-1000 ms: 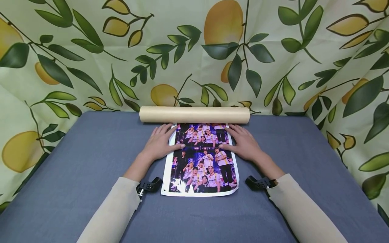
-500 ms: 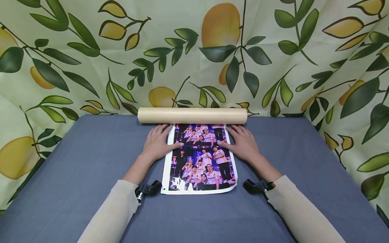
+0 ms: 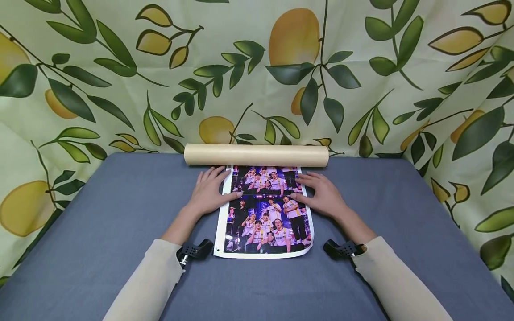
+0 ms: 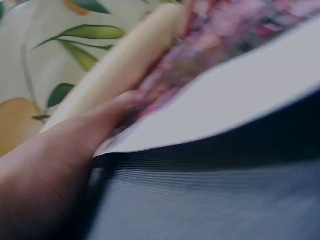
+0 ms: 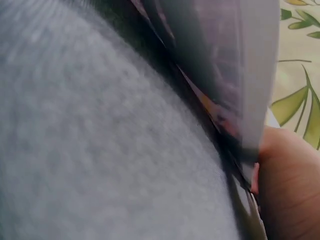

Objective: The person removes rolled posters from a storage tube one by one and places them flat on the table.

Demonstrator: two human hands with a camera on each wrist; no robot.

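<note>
A: Left hand (image 3: pixel 209 192) flat and relaxed on the left edge of the poster (image 3: pixel 266 209), fingers straight, thumb laid over the white border. Gripping nothing, only pressing down.

B: Same for the right hand (image 3: pixel 321 194): spread open, resting on the right edge, thumb on the print. Both about equally close to the sheet.

A: And the tube (image 3: pixel 256 155)? Just beyond the fingertips, toward 12 o'clock from both hands. Long axis from 9 to 3 o'clock, across the far end of the poster.

B: Touching the poster's far edge or only very close, hard to tell from the head view. In the left wrist view, seen right behind the thumb, with the sheet running up to it.

A: Poster long from 12 to 6 o'clock. Glossy paper, colourful group photo, white margin. Near corner at 5 o'clock curling up a little.

B: Tube plain tan cardboard, smooth, round, wider than the poster. Beneath, a blue-grey cloth (image 3: pixel 100 223) with fine weave. Behind, at 12 o'clock, a curtain (image 3: pixel 120 67) printed with lemons and green leaves, hanging in folds.
</note>
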